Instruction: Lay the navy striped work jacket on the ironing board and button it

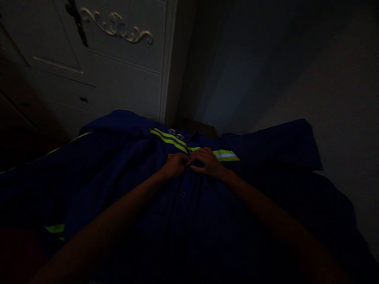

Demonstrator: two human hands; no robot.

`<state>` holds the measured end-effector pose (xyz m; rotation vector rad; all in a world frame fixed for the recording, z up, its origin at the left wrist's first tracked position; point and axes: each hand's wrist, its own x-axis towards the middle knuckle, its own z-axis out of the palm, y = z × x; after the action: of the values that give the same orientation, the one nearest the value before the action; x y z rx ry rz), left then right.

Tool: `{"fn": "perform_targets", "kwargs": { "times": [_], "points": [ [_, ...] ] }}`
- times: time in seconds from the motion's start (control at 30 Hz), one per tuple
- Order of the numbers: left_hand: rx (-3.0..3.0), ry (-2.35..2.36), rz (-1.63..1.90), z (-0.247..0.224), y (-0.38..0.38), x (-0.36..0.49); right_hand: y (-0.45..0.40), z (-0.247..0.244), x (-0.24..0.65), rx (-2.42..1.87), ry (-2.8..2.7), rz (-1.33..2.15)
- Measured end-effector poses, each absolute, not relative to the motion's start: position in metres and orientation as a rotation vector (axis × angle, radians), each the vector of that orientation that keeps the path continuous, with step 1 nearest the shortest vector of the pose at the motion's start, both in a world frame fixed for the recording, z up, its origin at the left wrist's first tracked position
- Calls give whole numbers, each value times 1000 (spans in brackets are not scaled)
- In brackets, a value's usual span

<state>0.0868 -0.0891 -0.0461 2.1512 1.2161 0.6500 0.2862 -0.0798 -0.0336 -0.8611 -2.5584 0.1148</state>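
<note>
Standing beyond blue jacket (183, 209), carved cabinet (124, 85)

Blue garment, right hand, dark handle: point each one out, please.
Blue garment (184, 213), head view: its front, near the middle.
Right hand (209, 163), head view: back of the hand.
Dark handle (78, 24), head view: middle of its length.

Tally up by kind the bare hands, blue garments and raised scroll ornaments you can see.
Bare hands: 2 (left hand, right hand)
Blue fabric garment with yellow-green reflective strips: 1
Pale raised scroll ornament: 1
Total: 4
</note>
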Motion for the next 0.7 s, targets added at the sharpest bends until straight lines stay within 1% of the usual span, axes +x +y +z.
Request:
{"fn": "perform_targets", "kwargs": {
  "times": [0.33,0.57,0.7],
  "points": [
    [2010,1037,589,-37,-90,71,-77,-35,291,-841,-2505,194],
    [2016,1172,653,-49,-89,78,-73,-34,293,-820,-2484,323],
    [2001,1213,662,-46,-91,81,-70,-32,295,-815,-2492,352]
  ]
}}
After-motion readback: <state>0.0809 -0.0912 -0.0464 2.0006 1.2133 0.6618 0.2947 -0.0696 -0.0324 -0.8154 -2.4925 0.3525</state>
